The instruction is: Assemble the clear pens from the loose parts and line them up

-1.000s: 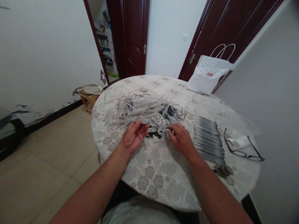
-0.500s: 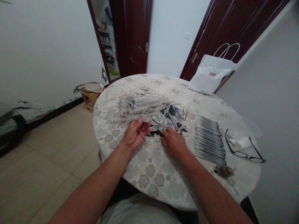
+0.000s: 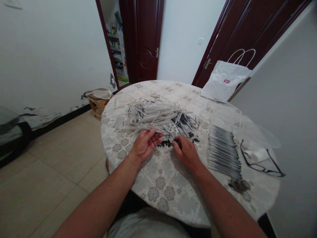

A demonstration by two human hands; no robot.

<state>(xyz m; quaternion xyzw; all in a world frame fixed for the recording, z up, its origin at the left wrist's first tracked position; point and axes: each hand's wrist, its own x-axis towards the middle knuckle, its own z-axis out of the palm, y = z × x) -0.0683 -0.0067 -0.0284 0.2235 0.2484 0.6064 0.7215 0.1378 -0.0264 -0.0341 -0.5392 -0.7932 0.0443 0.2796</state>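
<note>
My left hand (image 3: 145, 144), palm turned up, pinches a translucent pen barrel (image 3: 143, 127) between thumb and fingers. The barrel lies across the near edge of a heap of white pen barrels (image 3: 158, 114). My right hand (image 3: 186, 151) is closed, its thumb and fingertips together beside small black pen parts (image 3: 166, 143). Anything in those fingertips is too small or hidden to make out. Black thin pieces that look like refills (image 3: 184, 121) lie at the heap's right side. Further right, several pens with dark ends (image 3: 224, 150) lie side by side in a row.
A patterned cloth covers the round table (image 3: 163, 195). Eyeglasses (image 3: 264, 167), a clear plastic bag (image 3: 264, 135) and a small dark brownish object (image 3: 239, 185) lie at the right. A white paper bag (image 3: 225, 81) stands at the back right. A stool (image 3: 99, 99) stands beyond the left edge.
The view has shifted slightly. My right hand has drawn back a little from the black parts, its thumb now showing more. My left hand still holds the barrel.
</note>
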